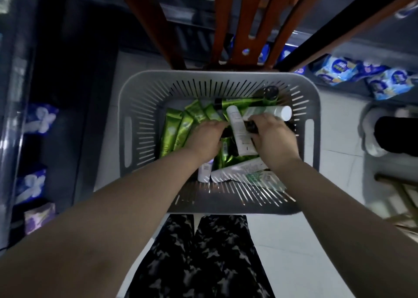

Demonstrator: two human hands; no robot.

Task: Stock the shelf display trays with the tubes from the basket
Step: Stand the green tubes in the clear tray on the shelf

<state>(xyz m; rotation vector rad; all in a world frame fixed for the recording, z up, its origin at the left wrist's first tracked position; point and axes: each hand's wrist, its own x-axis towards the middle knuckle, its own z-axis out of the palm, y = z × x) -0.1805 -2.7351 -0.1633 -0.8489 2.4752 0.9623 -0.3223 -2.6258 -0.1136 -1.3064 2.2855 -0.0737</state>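
A grey slotted basket (140, 89) sits on a wooden chair in front of me. Inside lie several green tubes (173, 131) and several white tubes (235, 170). Both my hands are down in the basket. My left hand (207, 137) reaches among the green tubes, its fingertips hidden between them. My right hand (272, 135) grips a white tube (239, 132) together with a dark tube (251, 125) at the basket's middle. Another white tube with a round cap (278, 112) lies just behind that hand.
The brown wooden chair back (244, 26) rises behind the basket. Dark shelving with purple and white packs (38, 119) stands at the left. Blue and white packs (366, 73) lie on a low shelf at the right. My patterned trousers (203, 257) are below.
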